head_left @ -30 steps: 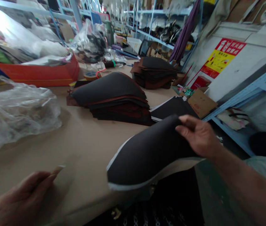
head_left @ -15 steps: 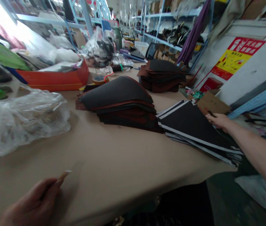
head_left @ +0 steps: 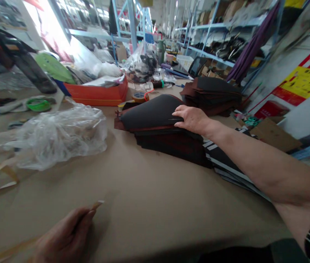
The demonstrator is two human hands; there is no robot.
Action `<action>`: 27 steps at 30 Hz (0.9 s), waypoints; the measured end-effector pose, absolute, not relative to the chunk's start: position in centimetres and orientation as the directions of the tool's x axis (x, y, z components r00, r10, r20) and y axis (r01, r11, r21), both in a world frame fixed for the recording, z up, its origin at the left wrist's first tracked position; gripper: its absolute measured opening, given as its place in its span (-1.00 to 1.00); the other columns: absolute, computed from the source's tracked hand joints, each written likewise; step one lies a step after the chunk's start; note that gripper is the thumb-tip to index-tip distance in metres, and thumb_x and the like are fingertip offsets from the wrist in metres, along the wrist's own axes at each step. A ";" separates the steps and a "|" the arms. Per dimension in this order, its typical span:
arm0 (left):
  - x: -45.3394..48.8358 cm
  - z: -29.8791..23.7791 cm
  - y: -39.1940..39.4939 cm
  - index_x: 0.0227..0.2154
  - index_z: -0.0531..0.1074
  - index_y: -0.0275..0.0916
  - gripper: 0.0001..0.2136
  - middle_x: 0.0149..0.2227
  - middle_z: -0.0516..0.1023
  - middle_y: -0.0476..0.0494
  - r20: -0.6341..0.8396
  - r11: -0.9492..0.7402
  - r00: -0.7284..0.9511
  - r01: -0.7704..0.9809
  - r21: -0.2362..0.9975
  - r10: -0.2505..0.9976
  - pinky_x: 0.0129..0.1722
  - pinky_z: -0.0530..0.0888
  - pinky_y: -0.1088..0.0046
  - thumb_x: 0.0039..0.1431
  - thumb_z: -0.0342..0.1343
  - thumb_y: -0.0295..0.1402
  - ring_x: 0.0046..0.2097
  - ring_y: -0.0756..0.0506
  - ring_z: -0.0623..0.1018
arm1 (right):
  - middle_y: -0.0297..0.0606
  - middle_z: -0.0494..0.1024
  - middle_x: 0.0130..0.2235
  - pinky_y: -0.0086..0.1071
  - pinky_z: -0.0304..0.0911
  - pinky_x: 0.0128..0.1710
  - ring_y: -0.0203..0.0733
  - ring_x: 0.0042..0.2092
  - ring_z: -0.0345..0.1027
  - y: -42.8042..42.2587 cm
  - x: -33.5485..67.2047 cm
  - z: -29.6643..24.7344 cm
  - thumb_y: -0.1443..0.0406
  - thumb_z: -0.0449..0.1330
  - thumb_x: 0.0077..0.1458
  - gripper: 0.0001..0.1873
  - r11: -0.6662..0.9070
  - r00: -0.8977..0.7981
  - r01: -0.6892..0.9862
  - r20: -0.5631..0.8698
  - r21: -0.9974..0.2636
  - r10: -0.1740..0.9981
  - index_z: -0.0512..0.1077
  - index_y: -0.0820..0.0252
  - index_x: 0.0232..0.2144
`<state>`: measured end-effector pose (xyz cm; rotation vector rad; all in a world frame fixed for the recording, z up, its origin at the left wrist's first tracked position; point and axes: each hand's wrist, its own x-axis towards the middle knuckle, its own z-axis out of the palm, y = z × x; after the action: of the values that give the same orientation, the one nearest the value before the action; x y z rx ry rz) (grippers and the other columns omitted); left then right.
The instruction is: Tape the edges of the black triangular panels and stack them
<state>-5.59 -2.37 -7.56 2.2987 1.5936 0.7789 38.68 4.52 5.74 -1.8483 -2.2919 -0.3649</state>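
My left hand (head_left: 68, 233) is low over the table, thumb and finger pinched on a narrow tan strip (head_left: 98, 205). Its pale tip pokes out past the fingers, and a tan length trails behind the hand. My right hand (head_left: 189, 118) reaches across to a stack of dark grey and brown leather-like sheets (head_left: 146, 113). Its fingers are spread at the right side of the top sheet; whether they press on it I cannot tell. Under my right forearm lies a pile of black pieces with whitish edge strips (head_left: 226, 164), partly hidden by the arm.
Crumpled clear plastic (head_left: 70, 131) lies on the left of the brown-covered table (head_left: 144, 197). Behind it stand an orange box (head_left: 97, 95), a green tape ring (head_left: 38, 105) and a tape roll (head_left: 140, 96). Another stack of dark sheets (head_left: 215, 93) sits farther back, right.
My right hand has left the white-edged black pieces and moved left to the dark sheet stack. The view has turned left. My left hand still pinches the strip.
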 end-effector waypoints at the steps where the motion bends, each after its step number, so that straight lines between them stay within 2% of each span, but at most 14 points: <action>1: -5.5 -7.4 -2.5 -0.41 0.43 -0.08 -0.85 -0.57 0.53 0.11 0.288 -0.399 0.290 0.785 0.474 0.913 -0.53 0.41 0.55 0.05 0.05 -0.16 -0.56 -0.02 0.52 | -0.18 0.45 -0.01 -0.35 0.26 -0.18 -0.13 -0.14 0.40 5.0 38.1 5.7 0.22 0.19 0.05 -0.62 0.196 -0.224 0.972 0.253 0.132 0.941 0.47 0.24 -0.08; 4: -5.3 -7.2 -2.7 -0.39 0.43 -0.13 -0.82 -0.54 0.53 0.06 0.297 -0.433 0.323 0.767 0.474 0.898 -0.49 0.40 0.55 0.11 0.04 -0.17 -0.52 -0.01 0.53 | -0.13 0.49 -0.07 -0.32 0.25 -0.21 -0.11 -0.16 0.41 5.5 37.9 5.3 0.29 0.07 0.13 -0.68 0.209 -0.249 0.959 0.215 0.191 0.944 0.48 0.28 -0.11; 7: -5.2 -7.4 -2.9 -0.40 0.43 -0.17 -0.77 -0.52 0.53 0.01 0.314 -0.429 0.306 0.762 0.486 0.899 -0.45 0.38 0.53 0.14 0.01 -0.13 -0.49 -0.02 0.53 | -0.16 0.54 -0.15 -0.33 0.24 -0.16 -0.15 -0.16 0.41 5.8 38.5 5.3 0.33 0.01 0.17 -0.70 0.205 -0.226 0.973 0.266 0.104 0.937 0.50 0.27 -0.18; 11: -5.1 -7.6 -3.1 -0.39 0.44 -0.19 -0.77 -0.52 0.52 -0.02 0.298 -0.424 0.311 0.766 0.484 0.902 -0.47 0.36 0.54 0.15 0.00 -0.15 -0.47 -0.03 0.52 | -0.17 0.57 -0.30 -0.39 0.24 -0.22 -0.22 -0.28 0.41 5.8 38.7 6.5 0.30 -0.05 0.22 -0.66 0.155 -0.130 0.987 0.376 -0.039 0.917 0.52 0.29 -0.28; 13: -5.0 -7.4 -3.0 -0.40 0.44 -0.20 -0.77 -0.53 0.52 -0.02 0.279 -0.416 0.316 0.775 0.476 0.907 -0.48 0.35 0.55 0.14 0.01 -0.16 -0.48 -0.02 0.51 | -0.13 0.56 -0.25 -0.39 0.23 -0.17 -0.23 -0.23 0.41 4.7 38.0 7.5 0.29 -0.09 0.25 -0.62 0.174 -0.118 0.981 0.436 -0.091 0.892 0.50 0.34 -0.23; 15: -4.9 -7.0 -2.9 -0.42 0.44 -0.21 -0.77 -0.54 0.52 -0.02 0.264 -0.395 0.299 0.774 0.496 0.917 -0.49 0.34 0.56 0.14 0.01 -0.16 -0.49 -0.02 0.50 | -0.14 0.53 -0.13 -0.39 0.19 -0.07 -0.22 -0.11 0.37 2.5 36.9 8.3 0.29 -0.06 0.23 -0.66 0.260 -0.195 0.962 0.451 -0.086 0.871 0.46 0.34 -0.15; 18: -4.8 -6.2 -2.9 -0.38 0.46 -0.21 -0.77 -0.50 0.54 -0.02 0.230 -0.347 0.261 0.717 0.604 0.938 -0.45 0.38 0.57 0.13 0.02 -0.16 -0.47 -0.01 0.50 | -0.17 0.49 -0.07 -0.33 0.20 -0.04 -0.15 -0.05 0.33 -2.9 34.7 7.7 0.32 0.06 0.15 -0.73 0.426 -0.407 0.904 0.332 0.018 0.851 0.45 0.26 -0.13; 21: -4.4 -4.7 -3.6 -0.38 0.48 -0.22 -0.76 -0.55 0.52 0.02 0.164 -0.279 0.231 0.666 0.692 0.959 -0.47 0.37 0.58 0.10 0.06 -0.16 -0.50 0.01 0.47 | -0.13 0.50 -0.15 -0.33 0.25 -0.16 -0.15 -0.14 0.36 -9.1 32.4 4.2 0.40 0.09 0.10 -0.78 0.497 -0.501 0.865 0.131 0.063 0.855 0.46 0.24 -0.20; 24: -3.3 -2.7 -5.0 -0.47 0.48 -0.21 -0.78 -0.60 0.46 0.05 0.145 -0.299 0.281 0.647 0.702 0.949 -0.49 0.34 0.58 0.09 0.07 -0.18 -0.53 0.03 0.43 | -0.16 0.49 -0.28 -0.39 0.27 -0.30 -0.21 -0.28 0.37 -14.0 30.9 -0.6 0.50 0.05 0.06 -0.76 0.503 -0.503 0.864 -0.019 0.013 0.864 0.46 0.25 -0.27; 27: -1.5 -1.1 -6.9 -0.49 0.49 -0.20 -0.77 -0.60 0.47 0.04 0.083 -0.350 0.414 0.624 0.698 0.906 -0.49 0.32 0.54 0.10 0.05 -0.18 -0.53 0.03 0.42 | -0.09 0.47 -0.17 -0.39 0.29 -0.33 -0.21 -0.28 0.39 -16.6 30.3 -4.0 0.42 0.08 0.10 -0.73 0.377 -0.380 0.917 0.001 -0.127 0.925 0.44 0.29 -0.14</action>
<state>-1.46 -6.89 -1.06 2.0906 1.2933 0.6299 30.29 -16.63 -4.04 -1.7061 -2.5469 0.1624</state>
